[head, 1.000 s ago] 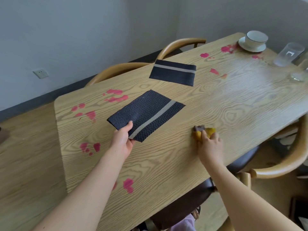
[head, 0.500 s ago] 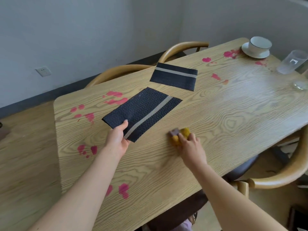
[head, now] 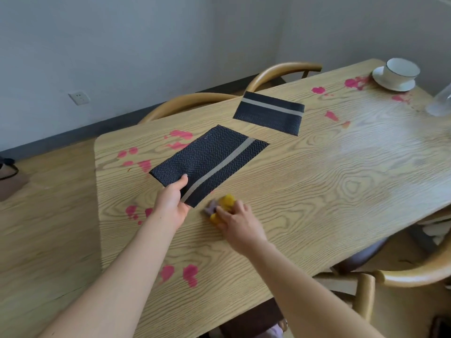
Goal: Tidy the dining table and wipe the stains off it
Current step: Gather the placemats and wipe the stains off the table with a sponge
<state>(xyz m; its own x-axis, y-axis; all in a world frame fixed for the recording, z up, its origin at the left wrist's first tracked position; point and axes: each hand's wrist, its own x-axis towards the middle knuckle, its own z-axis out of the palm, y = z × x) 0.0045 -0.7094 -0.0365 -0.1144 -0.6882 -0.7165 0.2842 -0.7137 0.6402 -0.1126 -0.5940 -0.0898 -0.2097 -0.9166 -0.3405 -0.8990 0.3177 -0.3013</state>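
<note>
The sponge point(head: 225, 202) slid left along the stained table point(head: 341, 191), beside the placemat point(head: 207, 162).

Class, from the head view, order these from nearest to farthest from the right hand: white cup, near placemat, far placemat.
1. The near placemat, just left of the right hand, which grips the sponge; the left hand pinches its corner.
2. The far placemat, at the far edge of the table.
3. The white cup, on its saucer at the far right corner.

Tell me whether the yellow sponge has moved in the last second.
Yes. The right hand has slid the sponge leftward along the table, away from the oval grain swirl, nearly to the corner of the near placemat.
</note>
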